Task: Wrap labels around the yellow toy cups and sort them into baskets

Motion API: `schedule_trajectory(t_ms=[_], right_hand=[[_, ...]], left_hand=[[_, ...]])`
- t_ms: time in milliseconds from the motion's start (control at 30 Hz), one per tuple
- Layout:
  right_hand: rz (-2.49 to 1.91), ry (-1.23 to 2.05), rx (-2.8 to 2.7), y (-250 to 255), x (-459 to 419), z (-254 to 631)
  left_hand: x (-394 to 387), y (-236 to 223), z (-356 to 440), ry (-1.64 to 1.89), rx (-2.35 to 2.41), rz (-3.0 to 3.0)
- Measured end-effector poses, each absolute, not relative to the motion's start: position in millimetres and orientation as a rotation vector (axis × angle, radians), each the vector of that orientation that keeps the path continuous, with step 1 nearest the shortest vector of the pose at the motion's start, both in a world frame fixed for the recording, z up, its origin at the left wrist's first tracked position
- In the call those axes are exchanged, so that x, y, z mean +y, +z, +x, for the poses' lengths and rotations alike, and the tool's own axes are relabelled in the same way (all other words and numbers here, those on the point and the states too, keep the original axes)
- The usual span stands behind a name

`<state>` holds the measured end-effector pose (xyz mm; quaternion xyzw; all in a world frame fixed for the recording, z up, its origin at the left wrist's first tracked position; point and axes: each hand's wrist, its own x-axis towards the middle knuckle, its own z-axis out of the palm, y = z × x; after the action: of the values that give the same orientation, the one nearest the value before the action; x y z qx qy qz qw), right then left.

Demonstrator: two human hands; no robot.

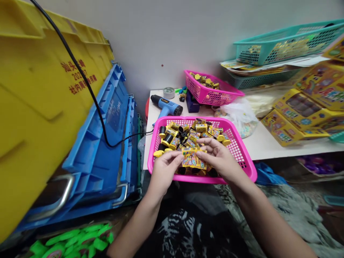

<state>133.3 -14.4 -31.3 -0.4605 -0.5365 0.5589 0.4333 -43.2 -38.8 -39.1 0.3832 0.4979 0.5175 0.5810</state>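
Observation:
A pink plastic mesh basket sits at the white table's front edge, heaped with small yellow-and-black printed rolls. My left hand and my right hand meet over the basket's front. Together they pinch a yellow printed packet by its two sides. The packet's contents are hidden, and the lower part of the heap lies under my hands.
A second pink basket of similar items stands behind, beside a blue heat gun and a tape roll. Yellow printed boxes and teal baskets fill the right. Blue crates and a yellow crate lean at the left.

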Motion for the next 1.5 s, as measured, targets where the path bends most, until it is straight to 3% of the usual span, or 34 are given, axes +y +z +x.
schedule_trajectory(t_ms=[167,267,367,467,533,700,800,967,1100,1167,1500], right_hand=[[-1.171,1.423,-1.439,-27.1,-17.1,128.4],[-1.243,1.257,-1.577,-21.8,-16.6,145.2],[-1.400,0.868,-1.908,-18.6,-3.4,176.1],[-1.408,0.252,-2.219,-12.8,25.2,176.6],[-1.302,0.112,-2.313,-5.3,46.8,144.7],[-1.434,0.263,-2.565,-1.1,92.0,29.3],[-1.443,0.396,-2.600,-13.0,111.5,4.7],[-1.322,0.594,-2.458,-4.1,117.2,43.1],[-0.956,1.250,-1.852,14.5,78.5,94.4],[-0.912,1.412,-1.618,12.8,47.6,113.5],[-0.928,1.467,-1.157,-38.5,-33.0,130.7]], left_hand=[[-34.3,-40.2,-44.3,1.221,1.149,0.915],[-36.4,-42.2,-55.9,1.240,1.225,0.938],[-41.6,-45.3,-80.8,1.350,1.246,0.925],[-46.5,-49.0,-101.5,1.408,1.244,0.900],[-48.2,-50.7,-106.0,1.414,1.260,0.886],[-50.9,-48.6,-104.2,1.447,1.337,0.902],[-53.6,-45.3,-110.7,1.481,1.412,0.863],[-55.4,-43.0,-119.2,1.477,1.431,0.838],[-50.6,-42.9,-109.3,1.453,1.375,0.886],[-47.9,-42.8,-102.2,1.431,1.356,0.938],[-50.3,-44.4,-86.7,1.382,1.467,1.155]])
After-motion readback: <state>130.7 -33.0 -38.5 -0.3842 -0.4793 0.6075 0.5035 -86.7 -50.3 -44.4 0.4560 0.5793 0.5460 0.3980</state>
